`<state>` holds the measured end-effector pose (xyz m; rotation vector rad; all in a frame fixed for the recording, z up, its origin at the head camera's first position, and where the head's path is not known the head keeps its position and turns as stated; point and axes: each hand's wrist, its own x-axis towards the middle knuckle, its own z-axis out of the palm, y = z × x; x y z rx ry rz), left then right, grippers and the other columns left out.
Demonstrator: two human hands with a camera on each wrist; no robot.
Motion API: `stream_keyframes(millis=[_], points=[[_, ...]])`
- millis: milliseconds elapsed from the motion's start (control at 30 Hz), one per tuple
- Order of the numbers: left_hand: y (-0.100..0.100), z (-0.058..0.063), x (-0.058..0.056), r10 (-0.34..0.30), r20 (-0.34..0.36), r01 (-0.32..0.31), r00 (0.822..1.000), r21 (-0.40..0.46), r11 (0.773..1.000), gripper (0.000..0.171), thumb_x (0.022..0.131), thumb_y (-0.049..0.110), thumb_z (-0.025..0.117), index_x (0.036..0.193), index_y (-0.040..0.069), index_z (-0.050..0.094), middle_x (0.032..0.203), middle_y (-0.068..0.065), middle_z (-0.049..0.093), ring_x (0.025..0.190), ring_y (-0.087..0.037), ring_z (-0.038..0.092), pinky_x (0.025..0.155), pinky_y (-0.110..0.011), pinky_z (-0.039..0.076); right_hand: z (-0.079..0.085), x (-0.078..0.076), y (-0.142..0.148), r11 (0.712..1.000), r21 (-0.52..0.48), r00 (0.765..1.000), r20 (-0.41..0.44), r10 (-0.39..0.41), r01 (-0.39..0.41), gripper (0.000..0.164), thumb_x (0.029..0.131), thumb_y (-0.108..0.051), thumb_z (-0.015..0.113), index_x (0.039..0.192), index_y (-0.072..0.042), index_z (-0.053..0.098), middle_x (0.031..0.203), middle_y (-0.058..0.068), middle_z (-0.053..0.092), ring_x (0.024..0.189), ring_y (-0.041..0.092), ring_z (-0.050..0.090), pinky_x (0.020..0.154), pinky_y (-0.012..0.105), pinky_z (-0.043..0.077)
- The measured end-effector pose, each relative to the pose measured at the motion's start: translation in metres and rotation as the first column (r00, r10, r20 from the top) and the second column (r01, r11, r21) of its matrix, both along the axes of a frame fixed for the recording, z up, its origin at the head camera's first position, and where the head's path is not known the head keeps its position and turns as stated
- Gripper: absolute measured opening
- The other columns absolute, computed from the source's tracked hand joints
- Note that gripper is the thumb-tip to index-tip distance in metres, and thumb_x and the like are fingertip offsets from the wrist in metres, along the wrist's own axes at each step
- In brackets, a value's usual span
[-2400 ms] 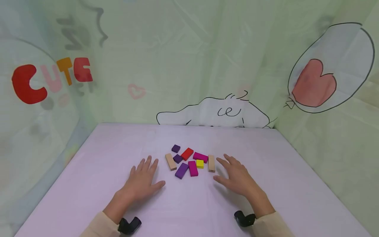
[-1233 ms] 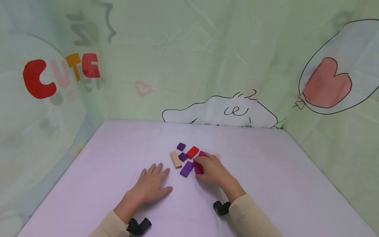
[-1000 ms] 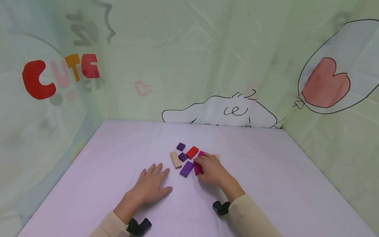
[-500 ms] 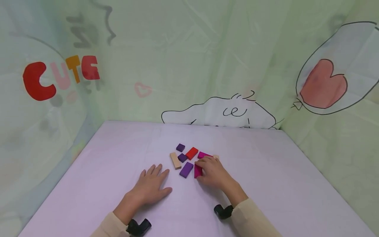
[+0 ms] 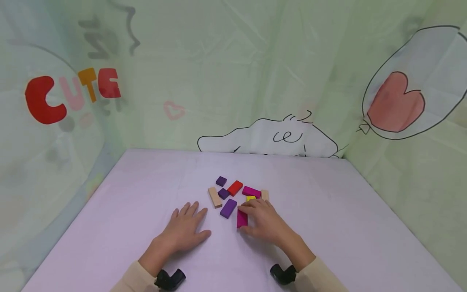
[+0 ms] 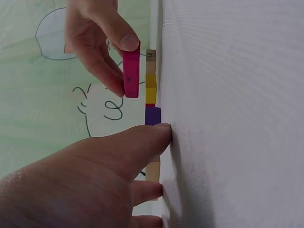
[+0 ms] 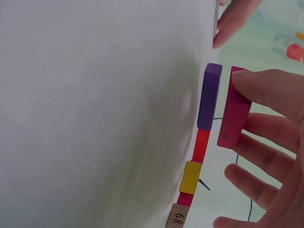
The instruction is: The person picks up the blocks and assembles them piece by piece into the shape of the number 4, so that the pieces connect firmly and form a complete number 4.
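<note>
Between thumb and fingers, my right hand (image 5: 268, 221) pinches a magenta block (image 5: 242, 218). Both wrist views show that magenta block (image 7: 234, 109) raised off the table, apart from the other blocks. My left hand (image 5: 184, 227) lies with fingers spread on the table, left of the blocks, holding nothing. Nearest to it are a plain wooden block (image 5: 215, 197) and a purple block (image 5: 228, 208). Behind the right hand sit a yellow block (image 5: 251, 198), partly covered by its fingers, a second magenta block (image 5: 251, 191) and another wooden block (image 5: 264, 195).
A red block (image 5: 235, 187) and two small dark purple blocks, one touching it (image 5: 223, 194) and one farther back (image 5: 221, 181), lie in the same cluster. The table (image 5: 164, 170) has a pale cloth. Printed curtains (image 5: 226, 73) stand along its back and sides.
From hovering open at the right, my right hand moved left, took hold of the near magenta block, then lifted it and drew it toward me. My left hand has barely moved.
</note>
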<state>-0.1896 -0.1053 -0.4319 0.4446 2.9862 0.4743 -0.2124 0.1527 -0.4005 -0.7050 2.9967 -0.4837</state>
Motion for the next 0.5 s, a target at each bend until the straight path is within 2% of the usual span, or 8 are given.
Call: stream_keyframes(millis=[200,500], points=[[-0.001,-0.006,-0.003,-0.005,-0.007,0.005,1.0,-0.003,1.0,0.071,0.096,0.05,0.066,0.153,0.009,0.05,0.164,-0.022,0.038,0.152,-0.047,0.031,0.12,-0.071,0.023,0.005,0.017,0.004,0.998,-0.034,0.999,0.016,0.046,-0.046,0.058,0.08,-0.027,0.088,0.134,-0.012,0.07,0.133,0.006,0.067,0.133,0.03,0.054,0.115,0.059,0.041],[0.001,-0.007,-0.003,0.004,0.005,-0.004,1.0,0.005,1.0,0.072,0.097,0.051,0.065,0.154,0.01,0.049,0.165,-0.021,0.036,0.154,-0.047,0.028,0.121,-0.071,0.021,0.01,0.036,0.007,0.996,-0.014,0.996,0.027,0.086,-0.086,0.057,0.081,-0.029,0.087,0.134,-0.014,0.07,0.132,0.004,0.066,0.13,0.028,0.056,0.111,0.057,0.046]])
